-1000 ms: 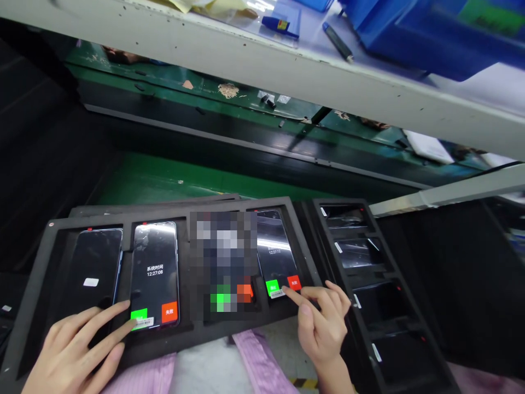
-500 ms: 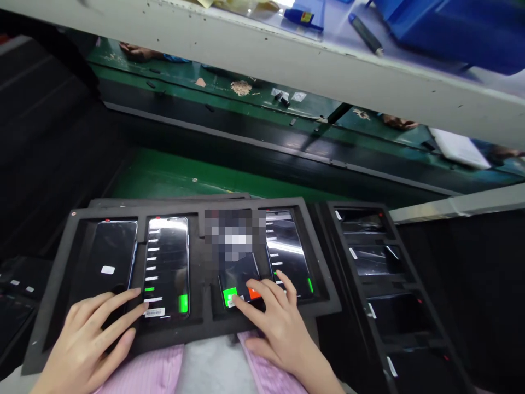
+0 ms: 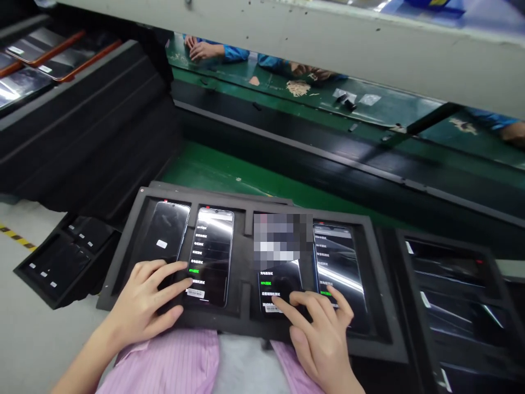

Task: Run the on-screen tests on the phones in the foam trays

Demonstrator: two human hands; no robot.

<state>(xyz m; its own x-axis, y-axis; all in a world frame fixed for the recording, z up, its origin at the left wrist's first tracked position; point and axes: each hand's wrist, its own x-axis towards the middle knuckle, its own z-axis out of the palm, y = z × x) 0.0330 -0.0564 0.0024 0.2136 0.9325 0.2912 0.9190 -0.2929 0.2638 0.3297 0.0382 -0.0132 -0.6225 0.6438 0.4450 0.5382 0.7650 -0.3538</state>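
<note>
A black foam tray (image 3: 243,314) holds several smartphones in its recesses, close to my body. My left hand (image 3: 153,301) has its fingers stretched out, the tips at the left edge of the second phone (image 3: 217,257), whose lit screen shows a list with one green line. Left of it lies a dark-screened phone (image 3: 172,227) with a small white label. My right hand (image 3: 320,334) is spread, its index fingertip on the lower screen of the third phone (image 3: 283,279). Another finger reaches the list on the fourth phone (image 3: 348,273). Blurred blocks hide the third phone's top.
Another tray of phones (image 3: 455,295) stands to the right. At the left are stacked black trays (image 3: 94,126) with orange-edged phones on top, and a lower tray (image 3: 61,262). Beyond a dark rail, co-workers' hands (image 3: 205,50) rest at a green bench (image 3: 279,93).
The view has swung left, so the tray sits further right in the picture. On the third phone, green and red squares have given way to a list. Green blocks left the second and fourth screens.
</note>
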